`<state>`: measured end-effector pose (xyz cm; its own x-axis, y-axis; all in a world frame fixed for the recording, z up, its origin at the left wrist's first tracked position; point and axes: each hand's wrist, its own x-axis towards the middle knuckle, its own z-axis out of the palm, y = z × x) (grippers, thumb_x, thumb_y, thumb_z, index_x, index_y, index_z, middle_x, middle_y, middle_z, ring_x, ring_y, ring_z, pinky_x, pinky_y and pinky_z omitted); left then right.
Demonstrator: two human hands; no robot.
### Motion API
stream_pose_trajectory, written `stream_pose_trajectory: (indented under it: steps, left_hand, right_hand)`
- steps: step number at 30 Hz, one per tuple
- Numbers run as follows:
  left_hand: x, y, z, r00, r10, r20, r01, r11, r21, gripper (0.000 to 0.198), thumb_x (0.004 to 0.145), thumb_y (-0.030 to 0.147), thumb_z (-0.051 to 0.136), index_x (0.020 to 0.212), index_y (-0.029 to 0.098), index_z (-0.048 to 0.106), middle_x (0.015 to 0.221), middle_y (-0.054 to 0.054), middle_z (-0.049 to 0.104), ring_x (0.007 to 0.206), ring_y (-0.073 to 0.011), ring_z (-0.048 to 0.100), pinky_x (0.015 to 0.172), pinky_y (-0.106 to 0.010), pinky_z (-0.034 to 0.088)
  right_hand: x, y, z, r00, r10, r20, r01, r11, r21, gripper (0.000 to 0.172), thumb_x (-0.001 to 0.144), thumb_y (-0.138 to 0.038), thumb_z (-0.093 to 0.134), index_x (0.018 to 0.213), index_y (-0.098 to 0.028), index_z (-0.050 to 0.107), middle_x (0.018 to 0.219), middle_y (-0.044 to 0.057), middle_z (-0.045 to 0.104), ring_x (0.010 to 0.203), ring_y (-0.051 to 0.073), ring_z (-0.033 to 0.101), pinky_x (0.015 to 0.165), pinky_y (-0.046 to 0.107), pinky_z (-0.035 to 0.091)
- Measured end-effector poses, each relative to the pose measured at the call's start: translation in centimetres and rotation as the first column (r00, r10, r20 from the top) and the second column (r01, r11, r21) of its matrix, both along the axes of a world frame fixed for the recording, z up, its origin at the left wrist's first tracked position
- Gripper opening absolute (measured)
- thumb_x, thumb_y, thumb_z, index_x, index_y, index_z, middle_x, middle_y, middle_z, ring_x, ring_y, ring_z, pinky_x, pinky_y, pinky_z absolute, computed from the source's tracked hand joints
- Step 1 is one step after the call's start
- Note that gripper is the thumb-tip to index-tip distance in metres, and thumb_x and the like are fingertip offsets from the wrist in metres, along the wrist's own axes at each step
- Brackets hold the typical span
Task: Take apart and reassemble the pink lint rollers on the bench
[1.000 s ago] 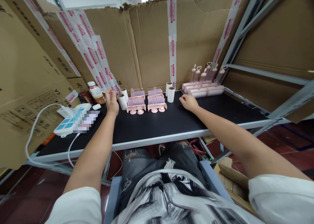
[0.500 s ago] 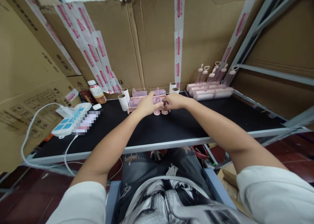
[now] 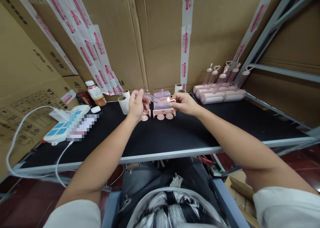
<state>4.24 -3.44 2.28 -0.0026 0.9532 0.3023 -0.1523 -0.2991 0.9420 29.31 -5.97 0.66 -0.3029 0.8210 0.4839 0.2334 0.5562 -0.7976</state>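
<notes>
My left hand [image 3: 136, 104] is closed on one end of a clear pink plastic handle [image 3: 153, 98], lifted above the black table top [image 3: 175, 131]. My right hand [image 3: 183, 103] pinches the other end of that handle. Just behind and below the hands stand pink roller frames [image 3: 163, 112] with round feet, in a small group. Two cardboard tubes [image 3: 124, 101] stand left of my left hand, and two more tubes [image 3: 178, 87] stand behind my right hand.
A row of pink rollers with heart-topped handles [image 3: 221, 93] lies at the back right. A power strip [image 3: 58, 129] with white cables, a small white object [image 3: 95, 109] and a bottle [image 3: 94, 92] sit at the left. Cardboard walls [image 3: 155, 38] and a metal rack frame [image 3: 275, 18] enclose the table.
Both hands came in from the sides to the pink frames at the middle. They now hold a clear pink handle between them, raised off the table.
</notes>
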Motion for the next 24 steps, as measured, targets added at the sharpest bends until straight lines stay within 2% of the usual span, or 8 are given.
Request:
stream_pose_trajectory:
  steps: [3, 8, 15, 18, 21, 24]
  left_hand:
    - [0.5, -0.3, -0.3, 0.999, -0.049, 0.017, 0.049, 0.998, -0.028, 0.051, 0.094, 0.075, 0.064, 0.096, 0.028, 0.044, 0.066, 0.007, 0.064, 0.040, -0.0113, 0.058, 0.035, -0.022, 0.030]
    - [1.2, -1.3, -0.6, 0.995, -0.091, 0.031, 0.090, 0.996, 0.006, 0.054, 0.093, 0.077, 0.066, 0.096, 0.027, 0.046, 0.069, 0.006, 0.066, 0.042, -0.0118, 0.060, 0.036, -0.024, 0.036]
    - [1.4, -2.0, -0.6, 0.993, -0.118, 0.008, 0.118, 0.993, 0.012, 0.058, 0.089, 0.080, 0.069, 0.101, 0.028, 0.044, 0.071, 0.007, 0.066, 0.044, -0.0119, 0.061, 0.038, -0.023, 0.041]
    - [1.3, -2.0, -0.5, 0.992, -0.125, 0.001, 0.125, 0.992, 0.033, 0.060, 0.086, 0.079, 0.074, 0.101, 0.028, 0.047, 0.072, 0.006, 0.065, 0.045, -0.0119, 0.061, 0.038, -0.023, 0.041]
    - [1.2, -2.2, -0.2, 0.988, -0.152, -0.010, 0.153, 0.987, 0.051, 0.064, 0.075, 0.075, 0.087, 0.098, 0.025, 0.055, 0.073, 0.004, 0.066, 0.046, -0.0106, 0.059, 0.037, -0.023, 0.041]
    - [1.2, -2.3, -0.1, 0.980, -0.198, -0.028, 0.199, 0.979, 0.046, 0.064, 0.069, 0.072, 0.093, 0.096, 0.022, 0.063, 0.072, 0.003, 0.066, 0.046, -0.0096, 0.058, 0.037, -0.022, 0.041]
  right_hand:
    - [-0.8, -0.7, 0.1, 0.997, 0.001, -0.071, 0.002, 0.999, 0.038, 0.053, 0.080, -0.068, 0.084, 0.077, -0.024, 0.056, 0.061, -0.005, 0.056, 0.051, 0.013, 0.050, 0.050, 0.027, 0.038]
    - [-1.0, -1.4, 0.4, 0.999, -0.040, 0.002, 0.040, 0.991, 0.130, 0.054, 0.083, -0.070, 0.081, 0.074, -0.024, 0.057, 0.062, -0.003, 0.055, 0.056, 0.014, 0.049, 0.055, 0.029, 0.036]
    - [-0.8, -1.0, 0.1, 0.994, -0.076, 0.083, 0.057, 0.976, 0.212, 0.041, 0.089, -0.056, 0.077, 0.075, -0.022, 0.060, 0.064, -0.003, 0.055, 0.061, 0.013, 0.047, 0.060, 0.028, 0.034]
    - [-0.9, -1.0, 0.0, 0.993, -0.093, 0.075, 0.074, 0.973, 0.218, 0.033, 0.089, -0.053, 0.078, 0.087, -0.021, 0.068, 0.069, -0.002, 0.060, 0.064, 0.015, 0.051, 0.062, 0.029, 0.038]
    - [-0.9, -1.0, 0.2, 0.990, -0.088, 0.112, 0.062, 0.973, 0.221, 0.034, 0.092, -0.050, 0.073, 0.104, -0.019, 0.075, 0.077, 0.000, 0.067, 0.068, 0.016, 0.057, 0.066, 0.029, 0.042]
    - [-0.8, -1.3, 0.5, 0.974, -0.094, 0.208, 0.040, 0.968, 0.249, 0.034, 0.098, -0.047, 0.064, 0.105, -0.017, 0.079, 0.080, 0.002, 0.072, 0.069, 0.017, 0.059, 0.067, 0.029, 0.042]
